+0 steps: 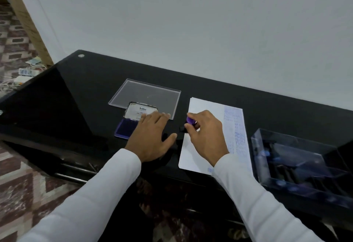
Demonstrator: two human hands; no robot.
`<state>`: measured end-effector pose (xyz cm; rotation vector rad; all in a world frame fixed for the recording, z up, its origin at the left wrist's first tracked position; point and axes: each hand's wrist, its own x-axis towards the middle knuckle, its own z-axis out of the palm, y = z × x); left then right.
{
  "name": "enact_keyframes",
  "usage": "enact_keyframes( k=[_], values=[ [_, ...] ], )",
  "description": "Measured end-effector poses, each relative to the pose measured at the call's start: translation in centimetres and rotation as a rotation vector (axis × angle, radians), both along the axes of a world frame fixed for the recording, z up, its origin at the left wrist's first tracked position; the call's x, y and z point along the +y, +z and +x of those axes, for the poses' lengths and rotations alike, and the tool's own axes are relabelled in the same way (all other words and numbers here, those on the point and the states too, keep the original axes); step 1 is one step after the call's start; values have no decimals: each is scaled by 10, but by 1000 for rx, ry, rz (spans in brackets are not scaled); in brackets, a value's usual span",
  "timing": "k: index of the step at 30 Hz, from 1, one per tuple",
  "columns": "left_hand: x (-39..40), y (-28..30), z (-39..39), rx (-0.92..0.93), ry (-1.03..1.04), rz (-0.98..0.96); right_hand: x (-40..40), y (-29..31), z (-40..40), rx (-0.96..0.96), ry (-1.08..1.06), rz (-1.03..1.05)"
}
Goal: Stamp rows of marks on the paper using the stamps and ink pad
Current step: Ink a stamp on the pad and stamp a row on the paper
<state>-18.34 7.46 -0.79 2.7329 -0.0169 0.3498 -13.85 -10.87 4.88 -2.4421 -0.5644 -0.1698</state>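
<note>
A white paper (205,138) lies on the black table (76,96), with rows of faint blue marks down its right side. My right hand (205,135) pinches a purple-topped stamp (190,121) at the paper's left edge. Just left of it sits the open ink pad (123,129), its purple pad showing and its lid (140,111) tilted back. My left hand (152,136) rests flat with straight fingers over the ink pad's right part. The stamp's lower end is dark and hard to make out.
A clear plastic lid (149,94) lies flat behind the ink pad. At the right stands a clear box (298,157) with several dark stamps inside. The wall runs close behind the table. Patterned floor and cables are at the left.
</note>
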Motion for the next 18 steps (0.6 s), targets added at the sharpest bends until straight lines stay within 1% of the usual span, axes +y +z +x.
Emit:
enact_keyframes(
  k=[5, 10, 18],
  values=[
    [-37, -8, 19, -6, -69, -2, -38, 1, 7, -5, -96, -1],
    [-70, -14, 38, 2, -117, -8, -71, 1, 15, -15, -138, 6],
    [-82, -26, 55, 61, -127, -4, -88, -8, 22, -6, -150, -27]
  ],
)
